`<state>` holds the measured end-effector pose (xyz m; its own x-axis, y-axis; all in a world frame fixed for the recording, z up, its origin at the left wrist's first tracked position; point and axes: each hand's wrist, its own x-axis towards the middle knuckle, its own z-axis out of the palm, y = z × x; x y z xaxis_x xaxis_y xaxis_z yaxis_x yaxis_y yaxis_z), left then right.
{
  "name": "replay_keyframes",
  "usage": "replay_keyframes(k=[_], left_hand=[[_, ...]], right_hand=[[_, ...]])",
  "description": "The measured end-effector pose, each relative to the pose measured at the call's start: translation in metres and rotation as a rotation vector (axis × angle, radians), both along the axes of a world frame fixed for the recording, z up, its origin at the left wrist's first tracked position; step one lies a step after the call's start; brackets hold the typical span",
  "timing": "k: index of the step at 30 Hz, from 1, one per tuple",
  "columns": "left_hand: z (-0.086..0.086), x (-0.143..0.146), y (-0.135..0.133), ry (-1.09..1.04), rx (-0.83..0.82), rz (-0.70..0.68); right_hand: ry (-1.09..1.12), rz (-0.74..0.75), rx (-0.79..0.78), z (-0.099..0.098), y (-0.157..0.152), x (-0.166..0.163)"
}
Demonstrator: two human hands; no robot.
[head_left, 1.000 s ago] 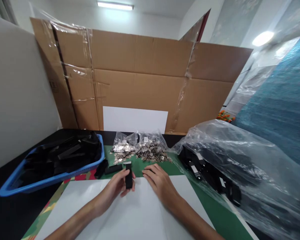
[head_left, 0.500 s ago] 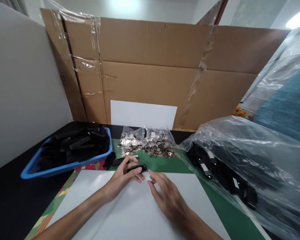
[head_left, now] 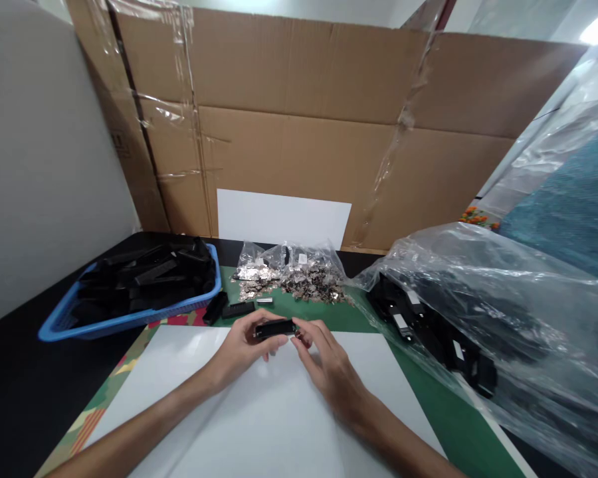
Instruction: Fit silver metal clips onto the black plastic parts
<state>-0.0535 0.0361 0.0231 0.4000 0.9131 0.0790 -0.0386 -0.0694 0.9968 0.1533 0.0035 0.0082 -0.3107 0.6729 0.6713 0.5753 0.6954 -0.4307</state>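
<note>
My left hand (head_left: 246, 345) is closed around a slim black plastic casing (head_left: 275, 328), its fingers along the left end and the near side. The casing lies level above the white board (head_left: 259, 411). At the casing's right end, my right hand (head_left: 329, 362) pinches a small metal piece (head_left: 299, 333), largely hidden by the fingertips. Beyond my hands lie two more black casings (head_left: 238, 309) and a short silver cylinder (head_left: 265, 301). Loose flat metal pieces (head_left: 313, 282) are heaped behind them, spilling from clear bags (head_left: 299, 252).
A blue basket (head_left: 129, 322) full of black casings stands on the left. On the right, a large clear plastic bag (head_left: 443, 265) holds black parts (head_left: 443, 345) with white labels. Cardboard (head_left: 299, 153) walls off the back. Green sheeting (head_left: 413, 372) shows beside the white board.
My right hand has come up against the casing's right end. The casing has turned to show a longer, level side. The view has tipped slightly downward.
</note>
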Motion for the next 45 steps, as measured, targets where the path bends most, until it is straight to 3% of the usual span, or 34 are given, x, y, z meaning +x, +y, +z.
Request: replay_keyframes(k=[10,16,24,29,32,39,45], left_hand=[[0.004,0.0,-0.001,-0.113,-0.035,0.066],[0.002,-0.001,0.0,-0.055,-0.048,-0.001],[0.008,-0.003,-0.01,0.217,-0.068,-0.307],[0.007,-0.003,-0.013,0.303,-0.01,-0.319],[0.004,-0.003,-0.012,0.29,0.016,-0.305],[-0.001,-0.003,-0.012,0.219,0.037,-0.279],[-0.005,-0.004,-0.008,0.201,0.099,-0.253]], right_hand=[[-0.007,0.014,0.035,-0.001,-0.001,0.0],[-0.049,-0.069,0.029,-0.001,0.001,0.001],[0.102,-0.076,-0.33,-0.01,0.014,0.009],[0.09,-0.16,-0.382,-0.011,0.023,0.01],[-0.052,-0.084,-0.345,-0.002,0.042,0.001],[-0.376,0.033,-0.295,0.023,0.12,-0.037],[-0.38,0.004,-0.346,0.026,0.135,-0.064]])
